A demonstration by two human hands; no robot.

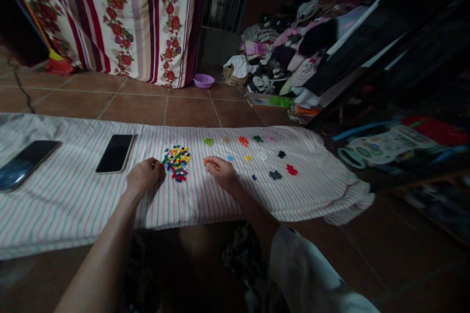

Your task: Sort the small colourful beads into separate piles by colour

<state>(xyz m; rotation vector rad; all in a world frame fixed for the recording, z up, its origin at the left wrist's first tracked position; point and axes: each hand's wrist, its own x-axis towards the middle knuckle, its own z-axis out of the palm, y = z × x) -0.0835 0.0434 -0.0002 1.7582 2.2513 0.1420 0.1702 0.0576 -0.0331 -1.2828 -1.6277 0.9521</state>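
Note:
A heap of small multicoloured pieces lies on the striped cloth. My left hand rests at the heap's left edge, fingers curled together; what they hold, if anything, is too small to make out. To the right of the heap, my right hand pinches a small orange piece. Beyond and right of that hand sit little single-colour groups: lime green pieces, orange pieces, dark green pieces, yellow pieces, grey pieces, red pieces and black pieces.
Two phones lie on the left: a black-screened phone and a larger dark phone. On the tiled floor behind are a purple basin and a heap of clothes. A floral curtain hangs at the back.

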